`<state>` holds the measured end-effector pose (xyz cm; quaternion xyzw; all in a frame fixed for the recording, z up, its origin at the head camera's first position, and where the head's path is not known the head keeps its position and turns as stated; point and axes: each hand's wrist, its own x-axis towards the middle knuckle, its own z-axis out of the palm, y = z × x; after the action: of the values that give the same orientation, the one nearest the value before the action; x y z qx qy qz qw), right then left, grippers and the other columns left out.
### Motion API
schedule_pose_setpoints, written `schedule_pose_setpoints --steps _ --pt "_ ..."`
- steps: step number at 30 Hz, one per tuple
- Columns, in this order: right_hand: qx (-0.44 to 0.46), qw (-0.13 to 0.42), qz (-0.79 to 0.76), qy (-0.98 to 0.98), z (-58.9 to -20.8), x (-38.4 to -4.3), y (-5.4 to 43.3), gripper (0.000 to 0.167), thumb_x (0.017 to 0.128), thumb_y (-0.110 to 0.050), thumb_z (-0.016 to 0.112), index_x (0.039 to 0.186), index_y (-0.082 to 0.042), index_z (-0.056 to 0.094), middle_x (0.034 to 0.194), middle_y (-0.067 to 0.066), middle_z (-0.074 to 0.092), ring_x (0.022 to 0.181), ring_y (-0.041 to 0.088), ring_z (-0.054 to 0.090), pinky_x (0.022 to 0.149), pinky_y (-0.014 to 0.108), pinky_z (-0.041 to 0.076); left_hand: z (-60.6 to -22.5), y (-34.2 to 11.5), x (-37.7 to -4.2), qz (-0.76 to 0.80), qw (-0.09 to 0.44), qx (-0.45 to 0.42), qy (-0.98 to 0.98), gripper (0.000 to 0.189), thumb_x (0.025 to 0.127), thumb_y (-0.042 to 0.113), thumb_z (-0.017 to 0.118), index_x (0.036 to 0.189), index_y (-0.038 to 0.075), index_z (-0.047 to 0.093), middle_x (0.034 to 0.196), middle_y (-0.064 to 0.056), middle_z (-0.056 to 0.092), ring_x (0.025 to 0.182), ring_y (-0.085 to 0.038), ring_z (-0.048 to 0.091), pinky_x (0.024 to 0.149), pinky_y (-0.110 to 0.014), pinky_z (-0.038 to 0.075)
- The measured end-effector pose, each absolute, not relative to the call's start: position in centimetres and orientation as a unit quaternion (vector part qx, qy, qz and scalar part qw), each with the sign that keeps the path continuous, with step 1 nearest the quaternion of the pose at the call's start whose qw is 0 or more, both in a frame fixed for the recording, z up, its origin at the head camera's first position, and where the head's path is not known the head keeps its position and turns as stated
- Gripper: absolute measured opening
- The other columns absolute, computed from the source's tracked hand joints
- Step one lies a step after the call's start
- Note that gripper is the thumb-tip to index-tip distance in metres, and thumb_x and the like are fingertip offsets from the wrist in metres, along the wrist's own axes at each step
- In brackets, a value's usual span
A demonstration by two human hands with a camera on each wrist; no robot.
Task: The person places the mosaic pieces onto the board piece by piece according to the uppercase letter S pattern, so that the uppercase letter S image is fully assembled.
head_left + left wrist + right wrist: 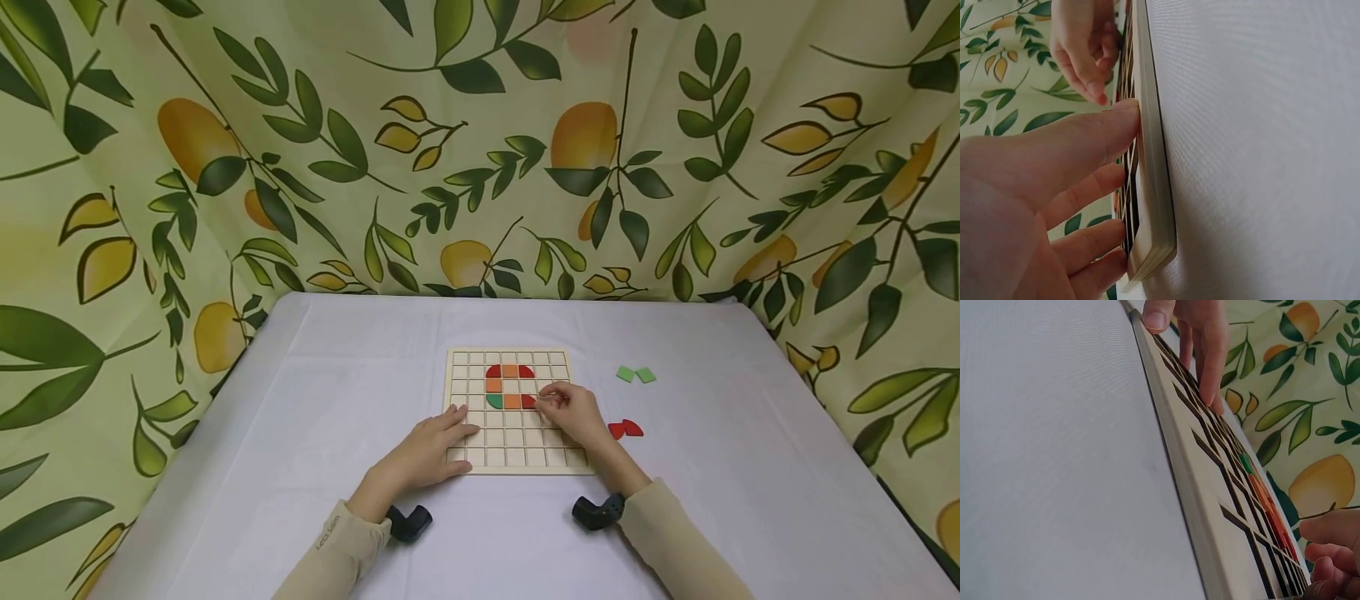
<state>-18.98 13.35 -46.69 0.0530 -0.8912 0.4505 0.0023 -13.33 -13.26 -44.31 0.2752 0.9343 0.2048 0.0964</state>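
1. On the white-covered desk lies the grid board, flat between the hands; the left hand covers part of its left side and near edge, and the right hand hides cells at the right.
2. Pale and wooden, the board has thin raised lines forming square cells and a plain rim with rounded corners.
3. Set near its middle is a cluster: 2 red quarter-rounds with an orange square between them along the far row, another orange square below at the left, then a green quarter-round, a 3rd orange square and a red piece in the nearest row.
4. That last piece's full outline is hard to make out beside the right fingertips.
5. The left hand lies with fingers spread and loosely extended, fingertips on the grid, thumb against the near rim, grasping nothing.
6. The right hand has its fingers bent and drawn together at the red piece; whether it pinches anything I cannot tell. The right wrist view cuts this hand off.
7. Both wrist views show the tiles only as slivers.
8. Right of the board lie 2 green squares and, near the right forearm, 2 red pieces.
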Motion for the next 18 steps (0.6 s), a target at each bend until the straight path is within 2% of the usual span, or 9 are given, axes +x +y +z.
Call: schedule_pose_setpoints --steps 9,18 --pt "0.042 0.003 0.449 -0.893 -45.9 -18.9 14.3 0.018 0.084 -0.01 0.071 0.099 0.001 0.069 0.07 0.004 0.051 0.063 0.009 0.043 0.052 0.015 0.034 -44.0 -13.2 -13.2 0.208 0.103 0.271 0.934 0.052 0.088 0.028 0.068 0.135 0.011 0.054 0.155 -0.017 0.037 0.145 -0.037 0.034 0.112 -0.057 0.034" --pt "0.039 0.03 0.436 -0.899 -45.5 -18.9 15.8 0.017 0.084 -0.01 0.072 0.095 0.003 0.069 0.07 0.003 0.052 0.062 0.005 0.042 0.054 0.015 0.034 -44.0 -13.2 -13.3 0.206 0.105 0.272 0.934 0.052 0.089 0.029 0.068 0.135 0.011 0.054 0.155 -0.017 0.037 0.146 -0.036 0.034 0.113 -0.057 0.034"
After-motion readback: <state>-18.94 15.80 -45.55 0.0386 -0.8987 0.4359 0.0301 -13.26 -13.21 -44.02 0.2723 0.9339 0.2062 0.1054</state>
